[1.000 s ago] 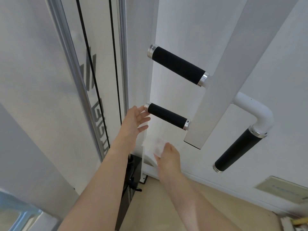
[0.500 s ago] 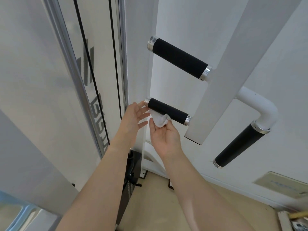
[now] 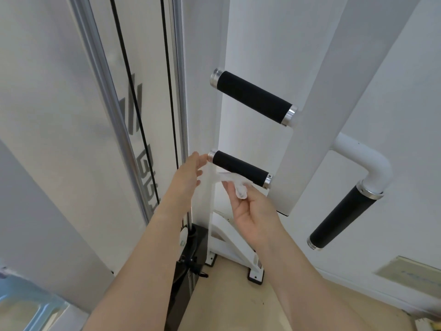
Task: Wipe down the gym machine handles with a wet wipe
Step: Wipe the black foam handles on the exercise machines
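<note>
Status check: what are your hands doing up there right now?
Right hand pressing wipe under lower handle. Left hand open beside its end. Nothing in the way.

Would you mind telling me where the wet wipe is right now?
In the head view, the wipe is near centre frame, held in the right hand against the underside of the lower handle, with the left hand just beside it.

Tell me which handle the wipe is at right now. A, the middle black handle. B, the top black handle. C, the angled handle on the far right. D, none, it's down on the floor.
A: the right hand holds the wipe up against the underside of the middle handle, with the left hand at that handle's free end.
</note>
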`<state>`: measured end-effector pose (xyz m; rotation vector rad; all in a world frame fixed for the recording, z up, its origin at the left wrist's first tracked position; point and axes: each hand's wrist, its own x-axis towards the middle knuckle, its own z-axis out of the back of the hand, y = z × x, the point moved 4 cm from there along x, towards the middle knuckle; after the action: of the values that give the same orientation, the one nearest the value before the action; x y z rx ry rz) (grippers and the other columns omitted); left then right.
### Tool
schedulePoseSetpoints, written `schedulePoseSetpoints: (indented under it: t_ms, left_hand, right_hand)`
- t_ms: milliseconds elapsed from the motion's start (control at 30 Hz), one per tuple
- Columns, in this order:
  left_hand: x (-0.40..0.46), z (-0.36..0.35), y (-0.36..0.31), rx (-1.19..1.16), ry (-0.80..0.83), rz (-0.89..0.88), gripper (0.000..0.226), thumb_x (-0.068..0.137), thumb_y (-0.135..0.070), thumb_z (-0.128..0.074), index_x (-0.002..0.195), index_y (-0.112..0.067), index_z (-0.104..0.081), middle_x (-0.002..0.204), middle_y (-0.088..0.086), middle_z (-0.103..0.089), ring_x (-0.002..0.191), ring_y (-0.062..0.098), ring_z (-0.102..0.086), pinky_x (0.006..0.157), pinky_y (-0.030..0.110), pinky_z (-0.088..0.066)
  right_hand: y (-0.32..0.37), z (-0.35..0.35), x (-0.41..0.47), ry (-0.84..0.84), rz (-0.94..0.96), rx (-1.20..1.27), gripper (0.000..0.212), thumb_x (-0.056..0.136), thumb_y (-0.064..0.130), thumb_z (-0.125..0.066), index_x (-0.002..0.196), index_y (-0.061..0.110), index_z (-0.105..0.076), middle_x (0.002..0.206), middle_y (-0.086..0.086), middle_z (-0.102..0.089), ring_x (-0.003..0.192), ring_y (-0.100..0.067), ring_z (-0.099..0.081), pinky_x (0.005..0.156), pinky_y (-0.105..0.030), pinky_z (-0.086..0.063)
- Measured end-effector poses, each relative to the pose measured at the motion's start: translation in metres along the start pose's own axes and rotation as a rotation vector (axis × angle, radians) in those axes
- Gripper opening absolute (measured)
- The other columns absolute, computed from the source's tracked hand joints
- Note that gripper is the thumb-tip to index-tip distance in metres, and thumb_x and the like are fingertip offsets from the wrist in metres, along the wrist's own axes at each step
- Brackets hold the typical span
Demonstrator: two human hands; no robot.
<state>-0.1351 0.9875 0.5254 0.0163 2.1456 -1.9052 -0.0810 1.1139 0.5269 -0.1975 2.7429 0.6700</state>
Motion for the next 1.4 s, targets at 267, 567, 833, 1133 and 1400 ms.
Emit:
schedulePoseSetpoints:
  t_ms: [267,567,833,1133,1400]
  left_hand:
    - [-0.005,-0.030,-0.080,-0.354,0.011,-0.210,0.027,0.095,-0.030,-0.050,0.119,-0.020,-0.054,0.111,-0.001,-0.066,0.102,0.015,-0.063,0.094,0.033,-0.049]
    - [0.000,-0.042,-0.100,-0.528,0.264,-0.241,0.029,0.095,-0.029,-0.050,0.115,-0.012,-0.062,0.104,0.001,-0.068,0.089,0.013,-0.066,0.086,0.031,-0.050]
    - [0.001,-0.047,-0.105,-0.541,0.323,-0.219,0.024,0.095,-0.024,-0.049,0.111,-0.011,-0.062,0.089,-0.003,-0.067,0.082,0.010,-0.063,0.076,0.025,-0.051]
    - [0.001,-0.052,-0.108,-0.543,0.248,-0.170,0.024,0.095,-0.021,-0.050,0.117,-0.012,-0.056,0.093,-0.001,-0.069,0.087,0.012,-0.065,0.082,0.028,-0.049]
    - [-0.002,-0.049,-0.112,-0.522,0.337,-0.182,0.030,0.095,-0.019,-0.049,0.122,-0.009,-0.058,0.093,0.001,-0.068,0.077,0.009,-0.064,0.065,0.020,-0.053]
  right_hand:
    - [0.058,-0.094,-0.068,0.081,1.130,-1.469,0.041,0.099,0.013,-0.034,0.139,0.017,-0.041,0.117,-0.007,-0.062,0.086,0.002,-0.057,0.075,-0.001,-0.036]
    - [0.063,-0.141,-0.007,-0.263,1.493,-2.296,0.048,0.081,0.009,-0.026,0.112,-0.003,-0.061,0.110,-0.020,-0.066,0.097,-0.028,-0.066,0.094,-0.036,-0.047]
    - [0.061,-0.162,-0.015,-0.315,1.497,-2.543,0.057,0.072,0.007,-0.017,0.096,0.008,-0.068,0.096,-0.006,-0.065,0.084,-0.022,-0.060,0.084,-0.032,-0.047]
    - [0.097,-0.214,-0.063,-0.395,1.820,-2.202,0.056,0.069,-0.010,-0.020,0.096,0.005,-0.067,0.088,-0.008,-0.065,0.066,-0.019,-0.056,0.056,-0.025,-0.037]
    - [0.058,-0.149,0.003,-0.177,1.397,-2.519,0.047,0.076,0.009,-0.031,0.104,-0.001,-0.067,0.100,-0.018,-0.070,0.088,-0.028,-0.069,0.081,-0.034,-0.053]
